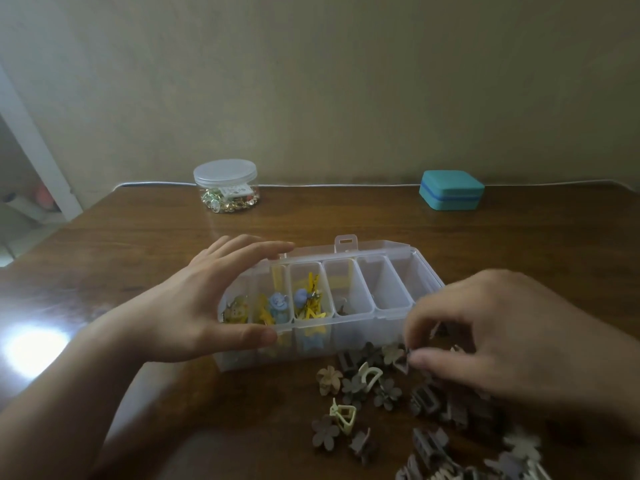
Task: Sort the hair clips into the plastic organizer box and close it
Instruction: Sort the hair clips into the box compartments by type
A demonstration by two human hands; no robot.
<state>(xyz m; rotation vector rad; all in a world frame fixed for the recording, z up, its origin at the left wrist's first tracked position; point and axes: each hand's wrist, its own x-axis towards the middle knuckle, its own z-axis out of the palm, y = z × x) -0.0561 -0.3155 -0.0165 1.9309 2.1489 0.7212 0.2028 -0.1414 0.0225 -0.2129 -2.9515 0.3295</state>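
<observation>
A clear plastic organizer box [391, 261] lies open on the wooden table, its lid folded back. Its left compartments hold yellow and blue hair clips [308, 303]; the right compartments look almost bare. My left hand [207, 303] grips the box's left end, thumb on the front wall and fingers over the back rim. In front of the box lies a loose pile of grey, beige and cream flower and claw hair clips [367, 386]. My right hand [485, 337] hovers over the pile, thumb and fingertips pinched on a small grey clip [407, 358].
A round clear jar [225, 185] with a lid, full of small shiny items, stands at the back of the table. A teal case [452, 190] sits at the back right. The table's left edge [41, 244] runs diagonally.
</observation>
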